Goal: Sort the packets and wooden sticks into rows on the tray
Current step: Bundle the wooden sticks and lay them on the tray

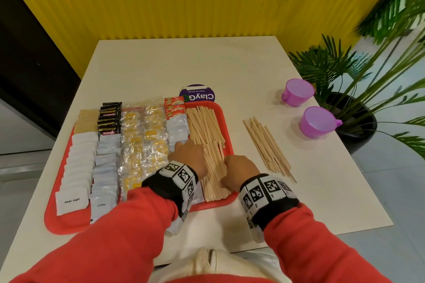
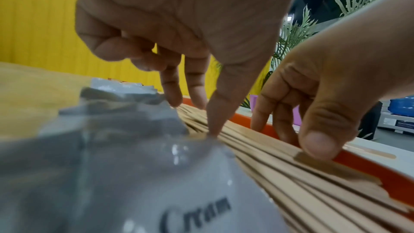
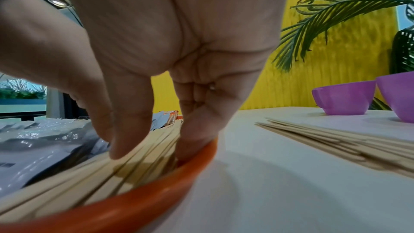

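Note:
A red tray [image 1: 53, 220] holds rows of white sugar packets [image 1: 76, 167], coffee packets [image 1: 104, 179], clear yellow packets [image 1: 142, 145] and grey cream packets [image 2: 156, 183]. Its right-hand column is filled with wooden sticks [image 1: 204, 131]. My left hand [image 1: 186, 156] stands fingertips-down on the left side of the near sticks [image 2: 291, 174], touching them. My right hand [image 1: 239, 167] presses on their right side, its outer fingers [image 3: 192, 141] wedged between the sticks [image 3: 89, 174] and the tray rim [image 3: 134, 206]. Neither hand grips anything. A loose pile of sticks [image 1: 266, 147] lies on the table right of the tray.
Two purple cups [image 1: 297, 92] [image 1: 318, 122] stand at the table's right edge, beyond the loose sticks [image 3: 336, 141]. A purple round sticker [image 1: 197, 95] lies behind the tray. A potted palm [image 1: 345, 64] stands off the right edge. A yellow wall is behind.

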The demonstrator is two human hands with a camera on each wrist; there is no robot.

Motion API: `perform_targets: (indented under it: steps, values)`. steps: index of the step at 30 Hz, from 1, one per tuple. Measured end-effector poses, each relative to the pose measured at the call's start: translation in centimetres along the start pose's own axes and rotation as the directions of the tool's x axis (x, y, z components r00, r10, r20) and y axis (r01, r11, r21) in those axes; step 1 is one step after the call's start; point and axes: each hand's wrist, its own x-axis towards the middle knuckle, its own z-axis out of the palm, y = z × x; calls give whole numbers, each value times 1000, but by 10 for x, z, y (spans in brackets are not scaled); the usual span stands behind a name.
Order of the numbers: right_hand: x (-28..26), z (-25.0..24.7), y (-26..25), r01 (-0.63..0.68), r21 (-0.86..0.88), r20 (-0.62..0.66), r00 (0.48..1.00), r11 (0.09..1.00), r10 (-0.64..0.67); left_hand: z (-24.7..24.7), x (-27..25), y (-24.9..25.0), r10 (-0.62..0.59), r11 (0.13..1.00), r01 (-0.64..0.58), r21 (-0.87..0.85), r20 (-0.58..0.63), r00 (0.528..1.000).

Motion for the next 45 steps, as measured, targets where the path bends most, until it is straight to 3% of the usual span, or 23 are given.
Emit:
perform_targets:
  steps: [6,12,15,18,22,25,30,34,39,45]
  values:
    - [2,3,2,71,-70,1,997,995,-71,1,2,4,-6,998,3,56,56,998]
    - [3,-1,7,102,8,-50,994,995,-101,2,4,7,7,997,-13,70,74,997]
    - [6,-13,22,3,156,-213,977,988,30,-3,7,13,14,997,-19,69,65,998]
    - [15,-22,48,-160,201,-282,935,966,214,-9,10,23,39,999,-39,-31,7,999]
    - [28,-31,82,-401,245,-251,853,883,457,-16,16,43,121,968,-124,-217,-28,992]
    - [35,-31,96,-501,215,-155,830,838,536,-17,25,64,162,917,-153,-368,-7,987]
    - [51,-35,98,-490,113,-105,859,864,501,-7,37,98,190,878,-94,-470,160,969]
    - [68,-36,95,-442,168,-40,890,881,454,1,44,119,172,867,-2,-499,295,940]
    - [80,-45,105,-288,111,12,958,951,288,5,59,130,129,862,47,-506,308,943]
    - [85,-61,123,-178,96,36,984,979,175,3,72,136,115,855,60,-515,301,947]
